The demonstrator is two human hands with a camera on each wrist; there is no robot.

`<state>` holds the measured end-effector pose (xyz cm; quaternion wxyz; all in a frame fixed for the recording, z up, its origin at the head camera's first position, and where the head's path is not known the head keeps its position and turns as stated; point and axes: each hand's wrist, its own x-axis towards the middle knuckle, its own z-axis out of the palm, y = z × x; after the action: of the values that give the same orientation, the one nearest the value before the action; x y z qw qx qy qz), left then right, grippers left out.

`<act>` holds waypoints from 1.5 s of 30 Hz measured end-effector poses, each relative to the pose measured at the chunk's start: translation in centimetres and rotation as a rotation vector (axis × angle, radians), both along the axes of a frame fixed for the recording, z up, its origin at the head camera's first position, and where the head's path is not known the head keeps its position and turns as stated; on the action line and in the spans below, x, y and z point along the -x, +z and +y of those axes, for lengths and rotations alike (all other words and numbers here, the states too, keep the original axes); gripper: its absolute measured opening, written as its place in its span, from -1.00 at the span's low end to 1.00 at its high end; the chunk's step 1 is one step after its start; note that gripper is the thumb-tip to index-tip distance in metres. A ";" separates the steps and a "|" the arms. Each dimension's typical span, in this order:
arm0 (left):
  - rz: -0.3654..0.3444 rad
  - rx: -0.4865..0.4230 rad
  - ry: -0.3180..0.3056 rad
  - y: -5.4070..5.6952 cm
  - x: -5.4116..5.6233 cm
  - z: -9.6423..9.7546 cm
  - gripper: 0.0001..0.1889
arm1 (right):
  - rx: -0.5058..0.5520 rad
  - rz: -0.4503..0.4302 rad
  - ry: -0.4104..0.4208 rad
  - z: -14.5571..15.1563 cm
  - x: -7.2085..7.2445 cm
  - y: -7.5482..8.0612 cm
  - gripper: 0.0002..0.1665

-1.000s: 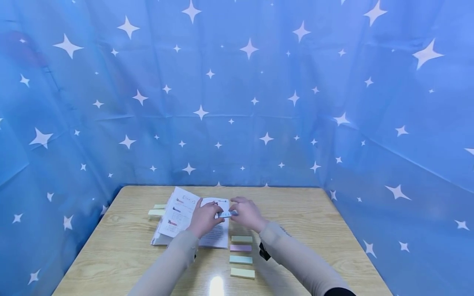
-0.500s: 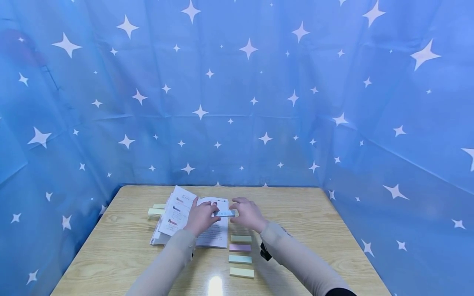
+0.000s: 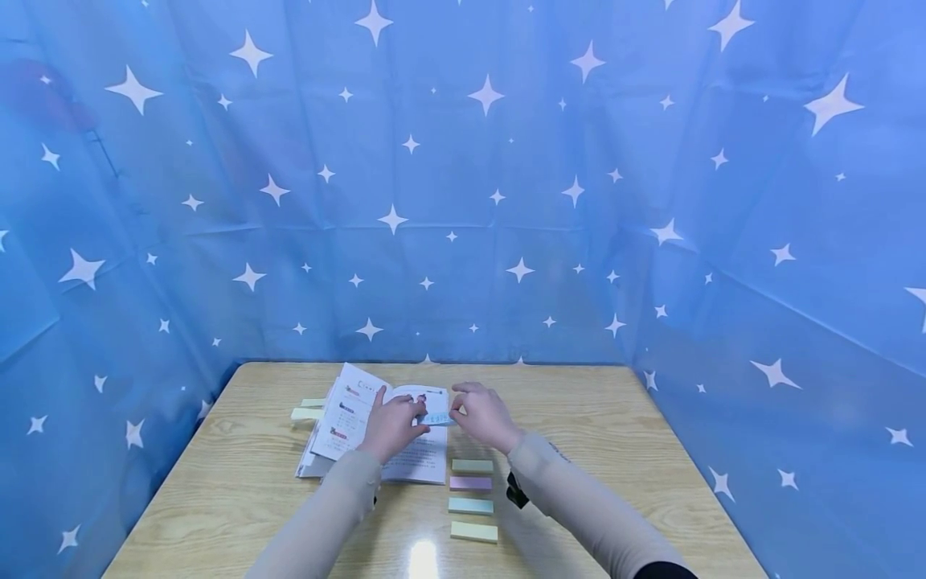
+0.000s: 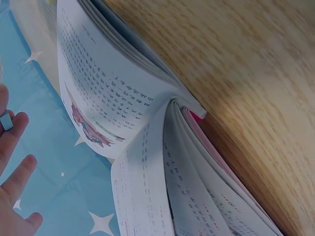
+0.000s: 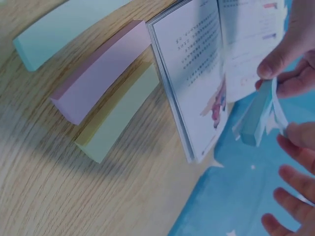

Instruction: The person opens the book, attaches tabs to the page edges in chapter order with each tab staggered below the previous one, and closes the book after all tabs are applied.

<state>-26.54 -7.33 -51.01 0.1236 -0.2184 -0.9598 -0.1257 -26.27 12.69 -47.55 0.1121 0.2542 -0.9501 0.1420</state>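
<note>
My left hand (image 3: 394,424) pinches a narrow blue sticky note pad (image 3: 436,419) by its left end, over the right page of an open book (image 3: 423,458). In the right wrist view, a thin sheet (image 5: 279,114) stands away from the pad's side. The thumb and a finger of my right hand (image 3: 486,416) pinch that sheet's free end, while the other fingers are spread. Seen from the left wrist, only a small end of the pad (image 4: 6,121) shows between the fingertips.
To the right of the book lie several sticky note pads in a column: yellow-green (image 3: 473,466), pink (image 3: 470,483), pale green (image 3: 470,506) and yellow (image 3: 473,531). Pale strips (image 3: 307,413) stick out from the book's left edge. A starry blue curtain (image 3: 448,265) surrounds the wooden table (image 3: 579,482).
The left hand and the blue pad have shifted slightly left. The right fingertips, spread apart half a second ago, have come together at the pad's right end.
</note>
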 end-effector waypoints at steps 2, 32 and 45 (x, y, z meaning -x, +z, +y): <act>-0.005 0.003 0.005 -0.1 0.0 0.0 -0.71 | -0.001 0.004 -0.001 -0.1 0.0 0.1 -0.86; -0.058 0.004 0.080 -1.3 -0.4 -1.6 -0.70 | 0.013 0.039 0.048 -0.8 -0.4 1.2 -0.83; -0.018 -0.085 -0.060 0.2 -1.1 -1.4 -0.72 | 0.130 -0.023 -0.054 2.2 1.3 2.0 -0.82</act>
<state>-25.47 -8.72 -50.81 0.1203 -0.2404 -0.9477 -0.1720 -27.55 14.92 -45.58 0.1212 0.2191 -0.9465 0.2034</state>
